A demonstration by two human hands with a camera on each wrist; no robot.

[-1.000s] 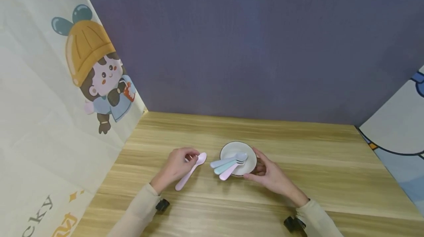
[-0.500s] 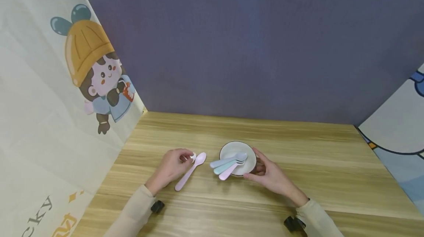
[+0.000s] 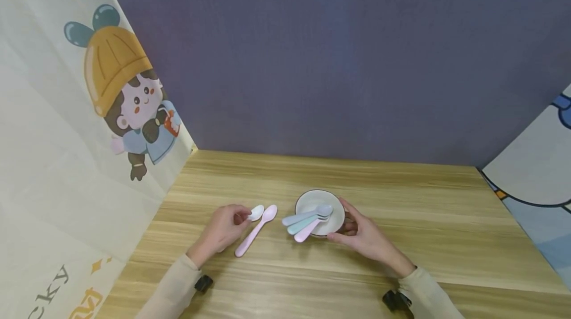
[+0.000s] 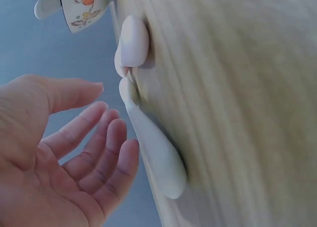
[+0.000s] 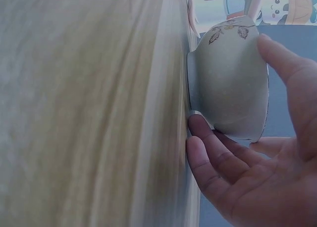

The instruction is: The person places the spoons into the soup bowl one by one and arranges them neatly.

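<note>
The white spoon point(image 3: 256, 213) lies on the tabletop point(image 3: 410, 190), well in from the far edge, where a dark upright panel point(image 3: 312, 61) rises. To its left we have a stretch of wood reaching toward a pale printed sheet point(image 3: 49, 170), and more wood grain spreads out right of the bowl point(image 3: 308, 202).

On the right, just beside the white spoon, we find a pink spoon point(image 3: 254, 235) set at a slant, standing between it and the bowl. Three more rest in the bowl with handles jutting over the left of its rim: a blue spoon point(image 3: 298, 219), a mint spoon point(image 3: 302, 225) and a second pink spoon point(image 3: 307, 231).

From the left wrist we see the left hand point(image 4: 74, 152) relaxed, fingers softly bent, thumb apart, with a gap between fingertips and white spoon. The right hand point(image 3: 366, 239) grips the bowl, thumb on the near side and fingers around the far side.
</note>
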